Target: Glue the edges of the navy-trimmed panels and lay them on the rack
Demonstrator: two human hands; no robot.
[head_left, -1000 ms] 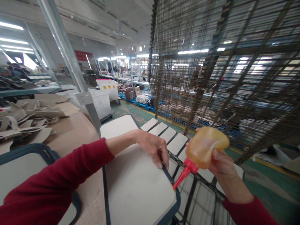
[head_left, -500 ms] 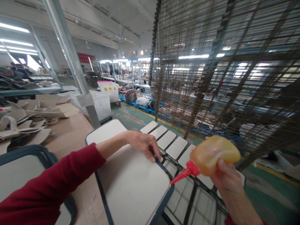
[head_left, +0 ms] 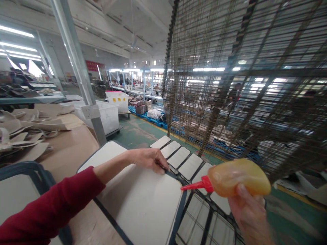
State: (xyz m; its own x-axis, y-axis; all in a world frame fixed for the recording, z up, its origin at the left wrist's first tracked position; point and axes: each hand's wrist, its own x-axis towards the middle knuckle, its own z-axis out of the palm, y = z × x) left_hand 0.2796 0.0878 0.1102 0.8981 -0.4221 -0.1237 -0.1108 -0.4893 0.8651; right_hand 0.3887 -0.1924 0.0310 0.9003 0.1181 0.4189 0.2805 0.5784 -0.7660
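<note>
A white panel with dark blue edging [head_left: 143, 200] lies in front of me, its right part jutting beyond the table. My left hand [head_left: 150, 160] reaches across it, fingers closed around its far edge near the right corner. In my right hand [head_left: 246, 211] is a squeeze bottle [head_left: 240, 177] of amber liquid, lying on its side. The bottle's red nozzle [head_left: 196, 185] points left, and its tip is at the panel's right corner, on or just over the blue edging. Whether liquid is coming out I cannot tell.
More blue-edged panels [head_left: 17, 197] are stacked at left on the brown table [head_left: 81, 143], before a pile of beige pieces [head_left: 28, 136]. A metal post [head_left: 76, 61] rises behind. Several smaller white panels [head_left: 190, 166] rest on a wire rack at right, beneath raised wire mesh [head_left: 194, 85].
The nozzle tip has moved up and left along the panel's corner, and the bottle lies more level. My left hand and the panel appear slightly further left, with the view shifted too.
</note>
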